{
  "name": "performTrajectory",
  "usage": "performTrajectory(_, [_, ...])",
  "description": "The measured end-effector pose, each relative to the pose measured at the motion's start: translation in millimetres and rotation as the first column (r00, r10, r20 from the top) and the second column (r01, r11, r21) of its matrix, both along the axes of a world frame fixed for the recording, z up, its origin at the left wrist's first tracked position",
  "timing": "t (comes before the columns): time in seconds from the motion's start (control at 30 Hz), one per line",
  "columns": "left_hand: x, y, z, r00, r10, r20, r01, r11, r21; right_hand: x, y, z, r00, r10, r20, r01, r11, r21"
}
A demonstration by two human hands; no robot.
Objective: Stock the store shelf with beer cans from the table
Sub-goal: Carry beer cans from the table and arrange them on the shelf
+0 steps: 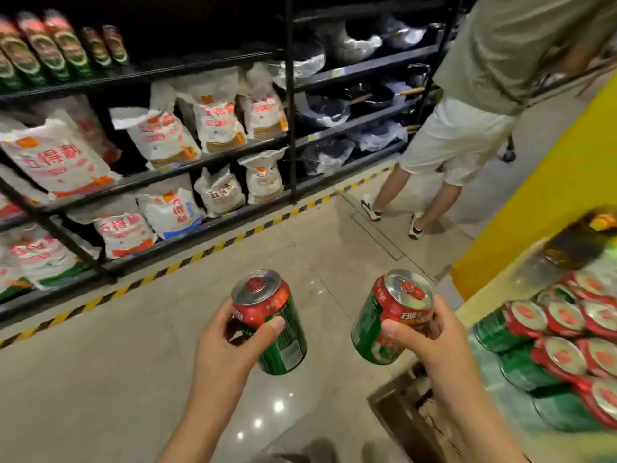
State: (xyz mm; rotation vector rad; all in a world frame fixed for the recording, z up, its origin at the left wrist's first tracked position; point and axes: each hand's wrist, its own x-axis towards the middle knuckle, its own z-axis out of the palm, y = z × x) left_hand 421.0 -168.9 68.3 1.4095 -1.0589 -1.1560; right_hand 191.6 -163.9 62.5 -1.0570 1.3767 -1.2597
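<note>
Both cans (270, 324) (390, 317) between the fingers (267, 325) are green with red bands and silver tops. Beyond them the floor's edge stripe (187, 260) is yellow and black. The bags (60, 158) are white with orange print.

The left hand (230, 342) holds one green and red aluminium beer can (270, 320), thumb across its side. The right hand (430, 339) holds a second green and red beer can (392, 315), tilted to the left. Both are above the beige tiled floor (100, 379). At right, more such cans (564, 349) lie packed on the table (467, 310). The black metal shelf (150, 177) carries white sacks (56, 155), with upright green cans (43, 48) on top. A person in pale shorts (454, 142) stands near.
</note>
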Motion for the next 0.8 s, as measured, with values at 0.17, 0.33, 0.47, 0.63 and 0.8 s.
performTrajectory(0.17, [82.7, -18.4, -1.2, 0.984, 0.178, 0.018, -0.178, 0.984, -0.002, 87.7, -56.1, -1.4, 0.975, 0.214, 0.05, -0.216, 0.976, 0.037])
performTrajectory(0.33, [123.5, -62.1, -0.1, 0.971, 0.239, 0.027, -0.239, 0.971, 0.007, 136.1, -116.1, -0.6, 0.949, 0.312, 0.044, -0.314, 0.947, 0.064])
performTrajectory(0.47, [141.7, -118.0, 2.2, 0.965, 0.262, 0.027, -0.262, 0.965, -0.001, 152.8, -182.6, -1.9, 0.947, 0.321, -0.001, -0.32, 0.945, 0.073])
performTrajectory(0.63, [165.0, -203.6, 7.7, 0.954, 0.297, 0.043, -0.297, 0.955, -0.007, 177.8, -279.7, -2.2, 0.937, 0.348, -0.006, -0.348, 0.937, 0.045])
performTrajectory(0.8, [194.3, -286.9, 15.5, 0.927, 0.37, 0.062, -0.368, 0.929, -0.028, 218.7, -382.3, 7.1, 0.899, 0.439, -0.006, -0.439, 0.899, 0.006])
